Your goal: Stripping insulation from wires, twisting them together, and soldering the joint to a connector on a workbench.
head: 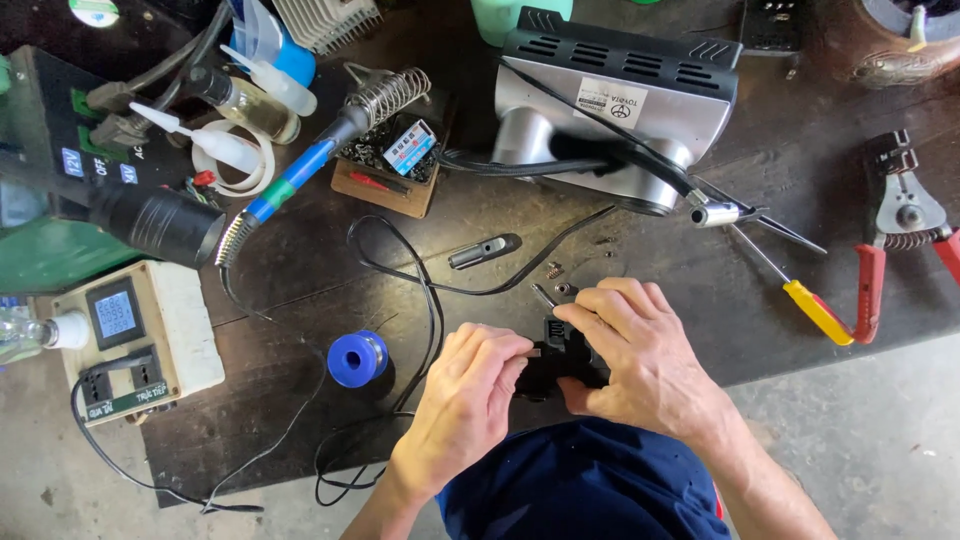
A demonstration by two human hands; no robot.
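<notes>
Both hands are gripping a small black plastic part (560,365) just above the desk (300,290): left fingers (500,350) pinching its end, right fingers (600,315) wrapping over it, steadying it near loose screws (556,272).

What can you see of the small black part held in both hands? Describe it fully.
The black part looks like a moulded plastic housing, blocky and dark, mostly hidden by fingers. The left hand pinches its left end; the right hand wraps over its top and right side. It is held just above the near edge of the dark table.
</notes>
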